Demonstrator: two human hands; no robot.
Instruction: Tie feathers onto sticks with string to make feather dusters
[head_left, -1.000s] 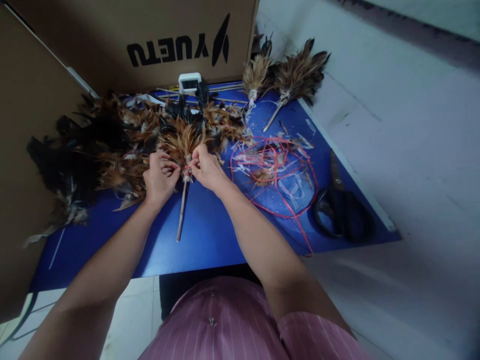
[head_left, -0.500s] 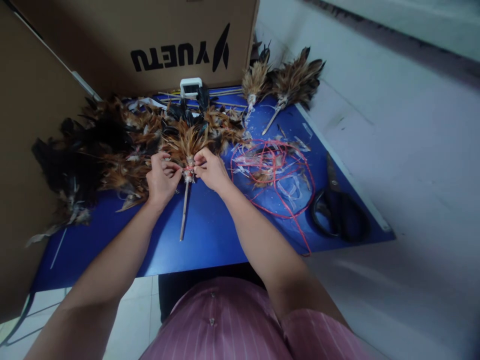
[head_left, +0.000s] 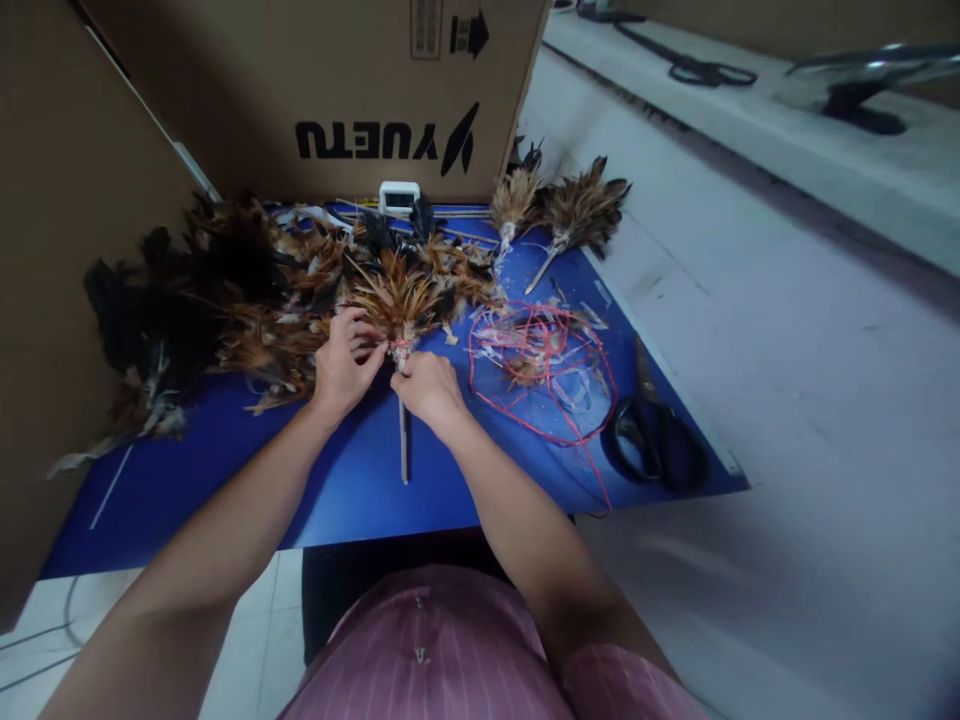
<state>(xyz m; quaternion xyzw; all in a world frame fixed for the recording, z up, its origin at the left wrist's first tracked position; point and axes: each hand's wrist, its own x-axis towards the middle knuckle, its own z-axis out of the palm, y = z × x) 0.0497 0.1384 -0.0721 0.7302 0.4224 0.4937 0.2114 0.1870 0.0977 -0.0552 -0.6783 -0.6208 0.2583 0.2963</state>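
- Feather bundle [head_left: 397,290]: brown and dark feathers fanned away from the person, on the near-middle of the desk [head_left: 341,500], stick [head_left: 405,440] pointing back at the person; red binding [head_left: 401,343] round the base.
- Change: right hand [head_left: 431,385] was pinching beside the red binding half a second ago; now lower, over the top of the stick. Judgement: now steadies the bundle rather than working the string.
- Right hand: fingers curled closed, gripping the stick just under the feathers.
- Left hand [head_left: 349,365]: same side of the bundle as before; thumb and forefinger nearly meeting, looks to pinch the red binding's left edge, other fingers loosely bent. Any strand between fingertips too small to tell.
- Left of bundle: loose feather pile [head_left: 270,340], brown and black.
- Right of bundle: red string [head_left: 549,345] looped over clear scraps; black-handled scissors [head_left: 679,440] beyond, near desk edge.
- Far right of desk: two feather bunches, pale one [head_left: 514,205] and darker one [head_left: 585,210].
- Back: white device [head_left: 400,187] with dark screen before cardboard box [head_left: 225,110].
- Containers: only the cardboard box; contents not visible.
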